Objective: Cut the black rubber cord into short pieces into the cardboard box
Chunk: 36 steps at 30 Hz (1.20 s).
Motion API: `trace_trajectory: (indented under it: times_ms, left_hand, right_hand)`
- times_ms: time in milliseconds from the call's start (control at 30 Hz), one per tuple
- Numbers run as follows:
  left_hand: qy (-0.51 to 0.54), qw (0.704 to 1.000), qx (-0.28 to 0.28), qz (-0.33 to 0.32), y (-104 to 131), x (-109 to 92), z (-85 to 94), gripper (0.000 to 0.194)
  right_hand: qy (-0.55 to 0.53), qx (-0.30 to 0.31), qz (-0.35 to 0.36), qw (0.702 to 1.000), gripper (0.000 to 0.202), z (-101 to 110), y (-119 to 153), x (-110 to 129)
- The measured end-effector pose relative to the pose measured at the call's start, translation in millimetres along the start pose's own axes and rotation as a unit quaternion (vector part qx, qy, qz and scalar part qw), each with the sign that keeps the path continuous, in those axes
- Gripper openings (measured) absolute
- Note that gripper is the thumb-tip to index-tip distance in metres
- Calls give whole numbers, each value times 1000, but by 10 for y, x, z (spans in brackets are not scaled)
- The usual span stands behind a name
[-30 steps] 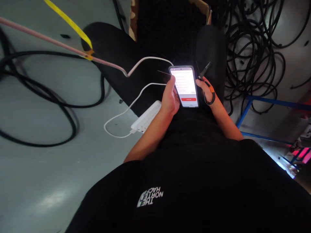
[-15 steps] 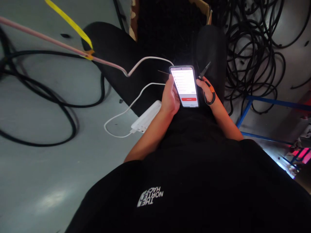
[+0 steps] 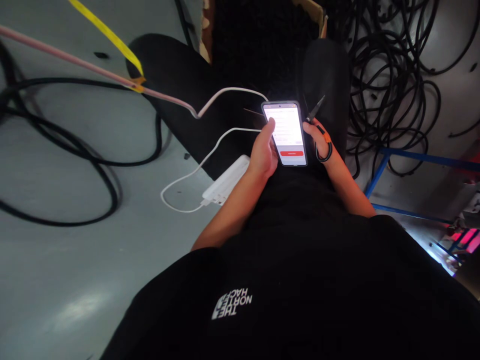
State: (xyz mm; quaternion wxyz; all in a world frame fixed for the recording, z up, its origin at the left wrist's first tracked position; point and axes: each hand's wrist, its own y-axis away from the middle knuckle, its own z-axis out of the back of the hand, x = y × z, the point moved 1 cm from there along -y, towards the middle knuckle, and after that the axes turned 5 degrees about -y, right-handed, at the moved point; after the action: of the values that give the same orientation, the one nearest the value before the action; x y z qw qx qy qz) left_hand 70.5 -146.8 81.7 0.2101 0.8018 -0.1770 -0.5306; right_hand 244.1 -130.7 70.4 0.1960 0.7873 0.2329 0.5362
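Note:
A phone point(image 3: 288, 132) with a lit white screen and a red button bar is held upright over my lap. My left hand point(image 3: 264, 150) grips its left side, the thumb lying over the screen's edge. At the phone's right edge is my right hand point(image 3: 320, 140), closed around scissors point(image 3: 317, 109) with dark handles and an orange band; the blades point up and right. A white cable point(image 3: 228, 90) runs to the top of the phone. Another white cable point(image 3: 187, 176) joins a white power bank point(image 3: 227, 180) beside my left forearm.
An open cardboard box point(image 3: 206, 35) of dark pieces stands between my knees. Black cables point(image 3: 390, 80) lie coiled on the right floor, with more loops point(image 3: 75, 137) at left. A blue frame point(image 3: 378, 172) stands at right. A pink cord point(image 3: 75, 60) and yellow strap point(image 3: 108, 35) cross upper left.
My left thumb has moved right, from the phone's edge onto the screen. The text on the screen looks slightly shifted. My right hand and the scissors have stayed put.

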Motion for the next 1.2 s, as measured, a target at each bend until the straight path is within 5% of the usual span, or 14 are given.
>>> trace_trajectory:
  times_ms: [300,533,733,867,1200]
  left_hand:
    - [-1,1000,-1,3,18,-51,-30,94]
    - [-21,1000,-7,-6,-10,69,55,88]
    - [-67,998,6,-18,-42,182,162,103]
    - [-75,997,-1,-9,-41,152,146,109]
    - [-16,1000,-8,7,24,7,14,94]
  right_hand:
    - [19,15,25,999,51,28,-11,-17]
    - [8,12,12,1000,47,-34,4,41]
    - [2,15,15,1000,57,-50,34,70]
    - [23,-24,-19,999,52,-92,68,142]
    - [-6,7,14,1000,39,-45,21,39]
